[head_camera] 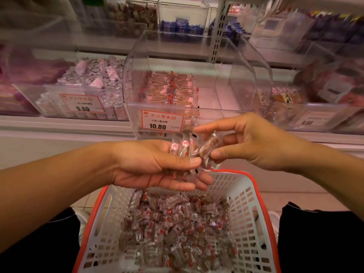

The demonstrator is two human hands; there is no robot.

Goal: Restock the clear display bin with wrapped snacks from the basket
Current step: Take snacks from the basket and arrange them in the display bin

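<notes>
Closest to us is the basket, white mesh sides with an orange rim, sitting on the floor between the person's knees. It's about half full of wrapped snacks, small brown pieces in clear crinkly film with red printing, all jumbled together.

Just above its far rim, the left hand is palm up with fingers curled around a small bunch of packets, thumb pressed over the top to pin them. The right hand is meeting it from the other side, thumb and a lower finger pinching one packet by its body while the index finger sticks out straight.

My guess on handling: these look really light and the film is slick, so a loose stack will slide apart if the thumb lets up. The contents seem fairly firm, so a squeeze shouldn't hurt them. Grabbing the middle of the packet beats grabbing the crimped ends, which would just flex and slip. Cupping from below like the left hand does seems the safest way to move several at once.

Further back, on the front edge of the shelf, is the clear bin with the 10.80 price label. Its left part has neat rows of the same snack; the right part looks bare, with plenty of room.
</notes>
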